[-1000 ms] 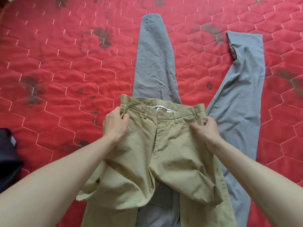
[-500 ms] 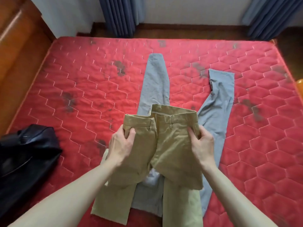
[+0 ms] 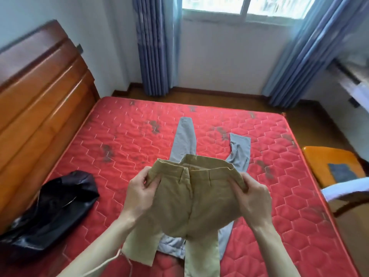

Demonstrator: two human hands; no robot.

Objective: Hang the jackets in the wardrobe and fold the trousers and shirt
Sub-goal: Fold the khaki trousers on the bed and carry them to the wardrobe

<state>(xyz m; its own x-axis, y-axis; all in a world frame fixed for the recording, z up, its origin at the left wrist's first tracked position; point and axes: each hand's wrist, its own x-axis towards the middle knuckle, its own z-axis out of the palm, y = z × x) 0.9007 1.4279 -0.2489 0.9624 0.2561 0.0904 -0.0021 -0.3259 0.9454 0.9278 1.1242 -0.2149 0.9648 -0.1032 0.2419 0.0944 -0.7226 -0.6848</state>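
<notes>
Head view: khaki trousers (image 3: 191,198) now higher in both hands.

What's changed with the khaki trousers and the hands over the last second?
Both hands have lifted the khaki trousers by the waistband, up off the grey trousers, so the legs now hang toward the near edge of the red mattress. The left hand and right hand kept their grip at the waistband corners. The grey trousers stayed spread flat, and the black jacket has not moved.
</notes>
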